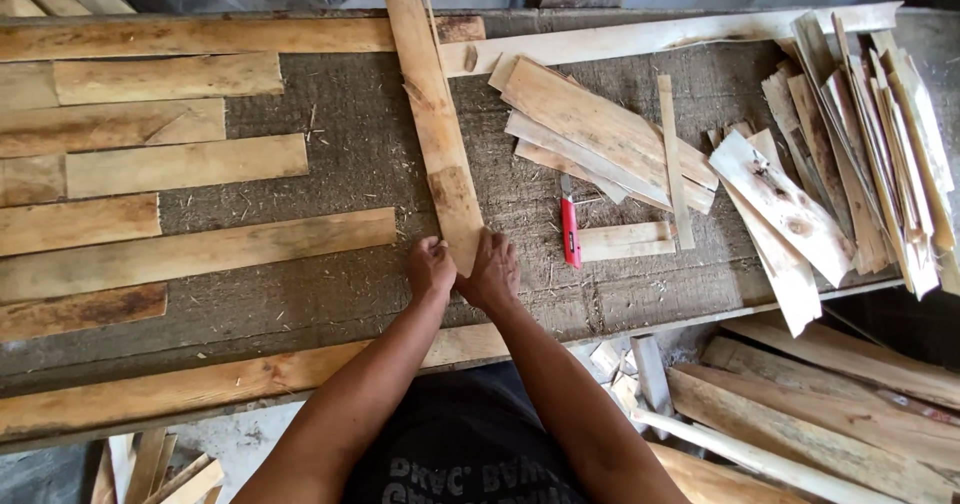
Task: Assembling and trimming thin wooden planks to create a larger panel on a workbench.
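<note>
Pinching near end of one long plank (437,124): left hand (430,269), right hand (490,269), seemingly; one red knife (570,229) beside.

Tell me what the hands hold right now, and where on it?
Both hands, left hand and right hand, grip the near end of the long upright wooden plank lying on the workbench.

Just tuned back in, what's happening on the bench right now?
A person is working at a rough workbench covered in wood pieces. Both hands, the left hand and the right hand, grip the near end of a long upright plank that runs away from them across the bench. Shorter boards lie in rows to the left. A red utility knife rests just right of the hands, with a stack of thin wood offcuts and a bigger heap beyond.
</note>
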